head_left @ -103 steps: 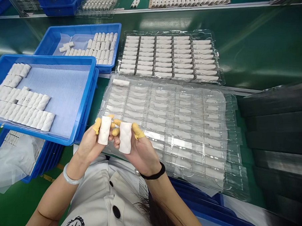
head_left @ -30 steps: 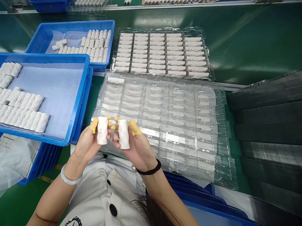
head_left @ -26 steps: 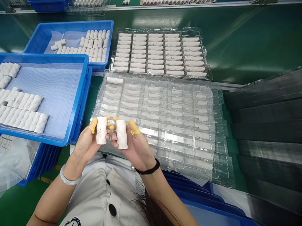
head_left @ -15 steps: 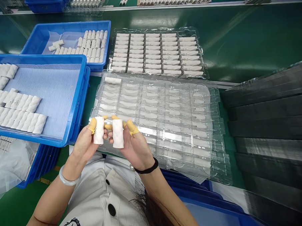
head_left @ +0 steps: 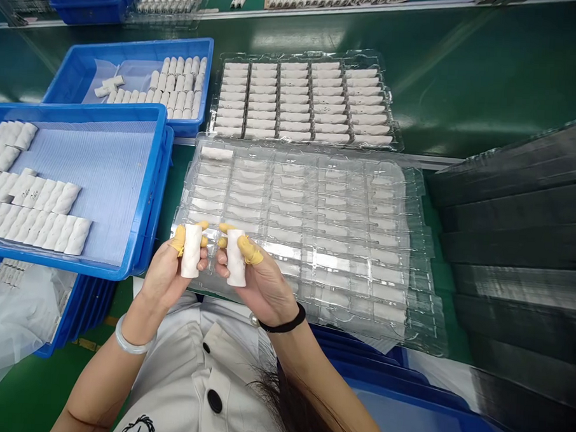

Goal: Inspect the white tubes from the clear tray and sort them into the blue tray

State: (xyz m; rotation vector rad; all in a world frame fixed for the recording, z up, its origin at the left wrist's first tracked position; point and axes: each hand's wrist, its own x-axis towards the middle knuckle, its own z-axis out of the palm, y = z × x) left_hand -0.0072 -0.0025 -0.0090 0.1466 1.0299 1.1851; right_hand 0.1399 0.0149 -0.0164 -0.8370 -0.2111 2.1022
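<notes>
My left hand [head_left: 167, 265] is closed on a white, roughly cylindrical piece [head_left: 191, 250], held upright between thumb and fingers. A second white piece [head_left: 236, 259] stands upright in my right hand [head_left: 261, 275], with the thumb across its upper right side. Yellow finger covers sit on the thumbs and some fingertips of both hands. The two pieces are apart, above the near left edge of a stack of clear plastic trays [head_left: 315, 243]. In the top tray's far left slot lies one white piece [head_left: 217, 153]; white shapes show blurred through the layers below.
Behind the stack is a clear tray [head_left: 390, 128] full of white pieces in columns. Blue bins [head_left: 146, 191] with similar pieces stand on the left, another blue bin [head_left: 205, 78] behind. Dark stacked trays [head_left: 520, 251] rise at the right. More blue bins [head_left: 432, 407] sit below.
My right hand has moved slightly right, widening the gap between the two pieces. Its thumb has come across the front of its piece. The left hand has barely shifted.
</notes>
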